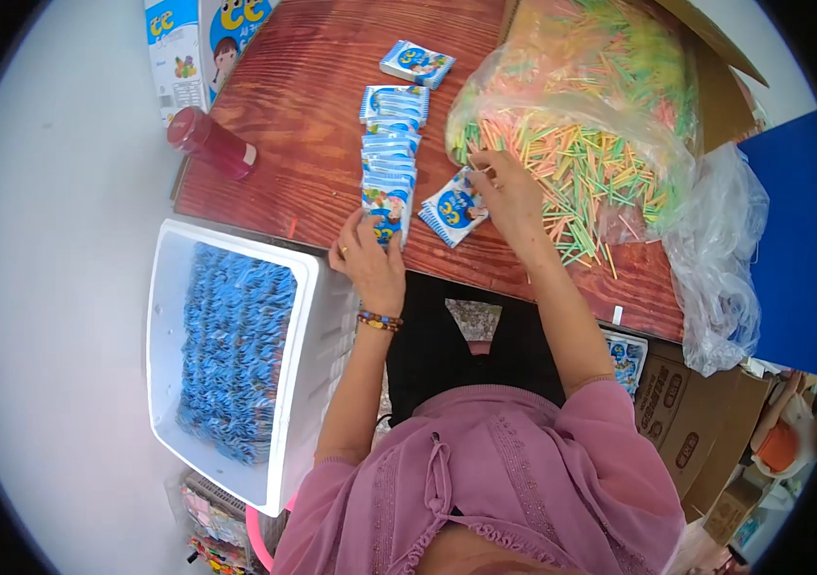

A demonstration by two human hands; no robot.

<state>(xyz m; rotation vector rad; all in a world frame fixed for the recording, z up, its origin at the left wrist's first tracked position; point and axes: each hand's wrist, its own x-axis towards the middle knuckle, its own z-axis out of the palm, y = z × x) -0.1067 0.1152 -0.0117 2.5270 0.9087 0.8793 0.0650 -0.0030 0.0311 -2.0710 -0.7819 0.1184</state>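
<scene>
A row of small blue-and-white packets overlaps along the reddish wooden table. My left hand rests on the near end of this row, its fingers spread over the packet there. To the right, a single packet lies tilted on the wood. My right hand is bent over that packet's upper right corner, beside a heap of thin pastel sticks. Its thumb and fingers are drawn together; what is between them is too small to make out.
A clear plastic bag spreads around the sticks. One packet stack lies beyond the row. A pink-red bottle lies at the left. Left of me, a white foam box holds many blue packets. Cardboard boxes stand lower right.
</scene>
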